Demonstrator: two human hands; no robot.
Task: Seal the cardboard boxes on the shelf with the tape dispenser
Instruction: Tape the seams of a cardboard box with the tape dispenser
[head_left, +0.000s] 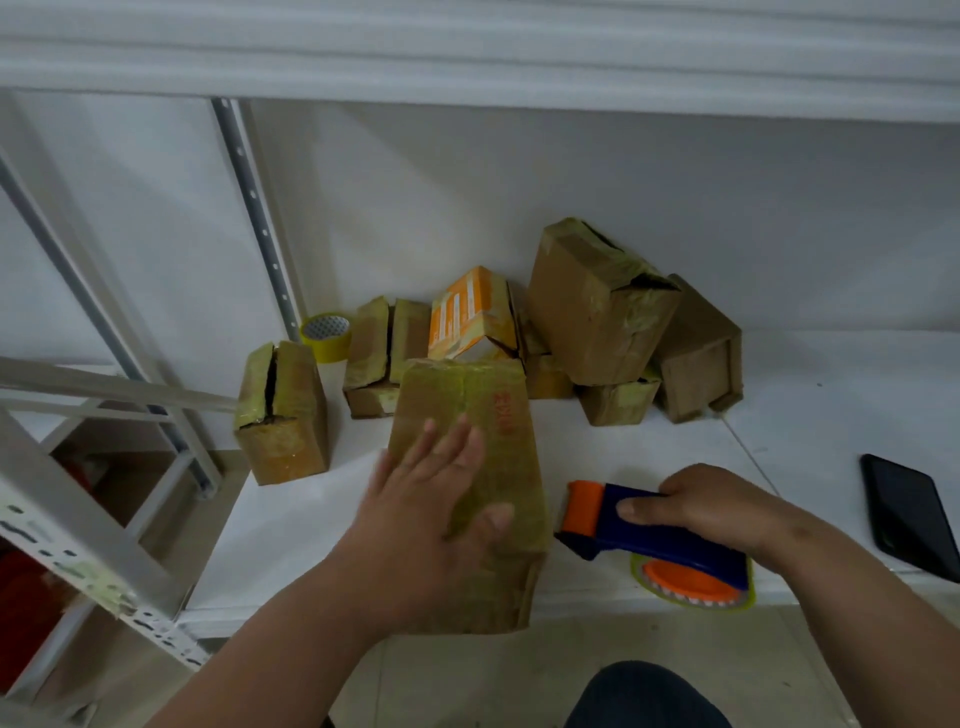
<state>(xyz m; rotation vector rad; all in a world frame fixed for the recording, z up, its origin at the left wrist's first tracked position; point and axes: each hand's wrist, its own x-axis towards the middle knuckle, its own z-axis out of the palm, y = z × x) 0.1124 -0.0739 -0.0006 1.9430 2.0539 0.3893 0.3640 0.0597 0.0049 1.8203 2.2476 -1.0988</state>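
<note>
A long cardboard box (498, 415) wrapped in yellowish tape lies at the front of the white shelf (291, 519), its near end over the edge. My left hand (426, 509) presses flat on its top with fingers spread. To the right of the box, my right hand (711, 504) grips the handle of a blue and orange tape dispenser (654, 540), which holds a yellowish roll and sits low at the shelf's front edge. Several other taped cardboard boxes (597, 306) are piled against the back wall, and one box (283, 410) with a split top stands at the left.
A spare roll of yellow tape (327, 335) stands behind the left box. A black phone (909, 514) lies on the shelf at the far right. An orange and white carton (470, 312) sits in the pile. White metal uprights (254, 208) and a shelf above frame the space.
</note>
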